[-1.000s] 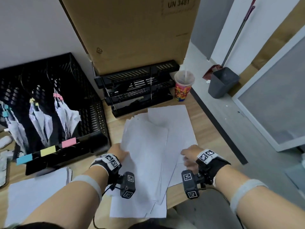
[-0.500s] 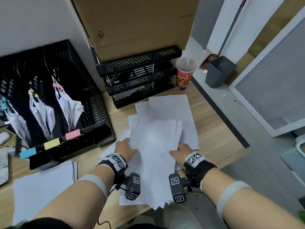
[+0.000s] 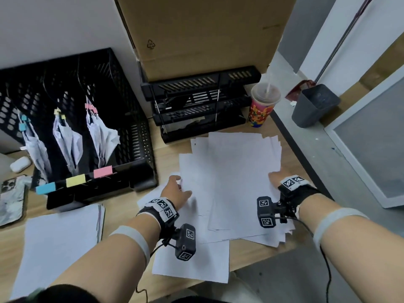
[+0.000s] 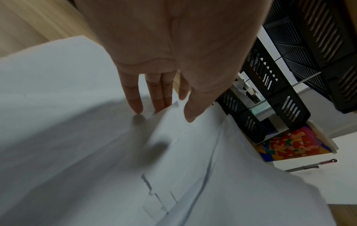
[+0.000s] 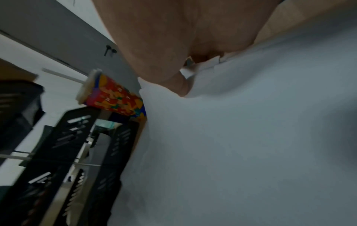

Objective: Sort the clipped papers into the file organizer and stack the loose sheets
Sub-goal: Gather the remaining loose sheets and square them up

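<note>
Loose white sheets (image 3: 231, 182) lie fanned across the middle of the wooden desk. My left hand (image 3: 178, 184) is at the pile's left edge. In the left wrist view its fingers (image 4: 135, 105) are straight, tips on a lower sheet, and the thumb hovers over an upper sheet's edge. My right hand (image 3: 274, 176) holds the pile's right edge. Its thumb (image 5: 181, 87) lies on top, and the fingers are hidden under the paper. The black mesh file organizer (image 3: 140, 149) at the left holds three clipped bundles with a blue (image 3: 23, 126), a yellow (image 3: 58, 112) and a pink clip (image 3: 90, 108).
A second, squared stack of sheets (image 3: 61, 237) lies at the near left. Black letter trays (image 3: 201, 106) and a cardboard box (image 3: 207, 29) stand behind the pile, with a colourful cup (image 3: 261, 112) beside them. A phone (image 3: 12, 193) lies at far left. The desk's right edge drops to the floor.
Both hands have slid apart from the pile's near middle to its left and right edges. The sheets are drawn closer together and sit further right.
</note>
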The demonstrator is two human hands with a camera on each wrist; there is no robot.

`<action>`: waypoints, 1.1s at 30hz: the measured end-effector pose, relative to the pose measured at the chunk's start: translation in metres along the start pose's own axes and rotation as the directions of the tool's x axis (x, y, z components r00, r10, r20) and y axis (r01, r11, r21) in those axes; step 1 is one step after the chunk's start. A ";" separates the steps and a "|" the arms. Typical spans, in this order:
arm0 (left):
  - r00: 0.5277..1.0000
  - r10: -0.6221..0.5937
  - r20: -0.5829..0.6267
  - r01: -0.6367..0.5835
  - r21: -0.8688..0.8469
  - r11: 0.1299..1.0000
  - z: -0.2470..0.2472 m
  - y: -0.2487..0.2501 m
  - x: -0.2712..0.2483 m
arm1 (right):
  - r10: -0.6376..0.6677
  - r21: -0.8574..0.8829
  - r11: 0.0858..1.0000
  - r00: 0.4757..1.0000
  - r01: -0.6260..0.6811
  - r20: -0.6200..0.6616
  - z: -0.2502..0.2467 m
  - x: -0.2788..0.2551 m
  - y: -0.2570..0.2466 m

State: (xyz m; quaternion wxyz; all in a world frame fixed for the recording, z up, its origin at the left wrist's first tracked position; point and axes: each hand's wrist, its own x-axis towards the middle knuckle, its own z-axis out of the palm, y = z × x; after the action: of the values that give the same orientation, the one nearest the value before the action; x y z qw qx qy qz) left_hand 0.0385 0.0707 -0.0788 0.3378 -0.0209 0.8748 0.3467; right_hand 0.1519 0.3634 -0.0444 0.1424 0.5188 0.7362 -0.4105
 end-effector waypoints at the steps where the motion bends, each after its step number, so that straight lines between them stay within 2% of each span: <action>1: 1.000 -0.010 -0.013 0.010 -0.006 1.000 0.002 0.002 0.001 | -0.007 -0.017 1.000 1.000 0.007 -0.001 0.005 0.007 0.001; 6: 1.000 -0.022 -0.014 0.021 -0.005 1.000 0.016 0.018 0.005 | -0.053 -0.055 0.997 0.993 0.059 0.103 0.019 0.010 -0.008; 10: 0.998 0.033 0.056 -0.034 0.007 0.999 0.026 0.028 0.008 | -0.205 -0.040 0.974 0.948 0.221 0.245 0.040 0.018 -0.005; 13: 0.998 0.017 0.056 -0.015 -0.042 0.999 0.031 0.033 0.005 | -0.223 -0.037 0.968 0.922 0.247 0.316 0.056 0.037 0.011; 16: 1.000 -0.003 0.017 0.004 -0.065 0.998 0.027 0.035 0.005 | -0.225 -0.019 0.971 0.943 0.236 0.245 0.032 0.005 -0.007; 18: 1.000 0.011 -0.005 -0.011 -0.162 0.987 0.019 0.035 0.003 | -0.199 -0.004 0.979 0.960 0.204 0.199 0.015 -0.012 -0.019; 20: 0.999 0.029 -0.013 -0.032 -0.284 0.958 0.007 0.040 -0.003 | -0.213 0.133 0.973 0.956 0.189 0.200 0.003 -0.021 -0.026; 23: 0.995 0.091 -0.043 -0.101 -0.449 0.888 -0.016 0.056 -0.018 | -0.285 0.341 0.917 0.938 0.207 0.197 -0.007 -0.027 -0.045; 25: 0.988 0.140 -0.072 -0.156 -0.547 0.823 -0.029 0.067 -0.027 | -0.364 0.446 0.854 0.920 0.269 0.142 -0.014 -0.035 -0.065; 28: 0.959 0.240 -0.149 -0.277 -0.660 0.698 -0.047 0.087 -0.043 | -0.472 0.553 0.732 0.882 0.398 -0.010 -0.029 -0.053 -0.094; 33: 0.878 0.388 -0.282 -0.470 -0.667 0.578 -0.067 0.108 -0.067 | -0.556 0.566 0.605 0.806 0.560 -0.203 -0.047 -0.081 -0.113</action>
State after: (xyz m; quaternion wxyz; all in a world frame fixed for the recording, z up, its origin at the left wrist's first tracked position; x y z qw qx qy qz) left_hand 0.0220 0.0982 0.0612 0.1616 0.0427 0.6630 0.7297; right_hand 0.0965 0.3317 0.0880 -0.1671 0.2820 0.6914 -0.6438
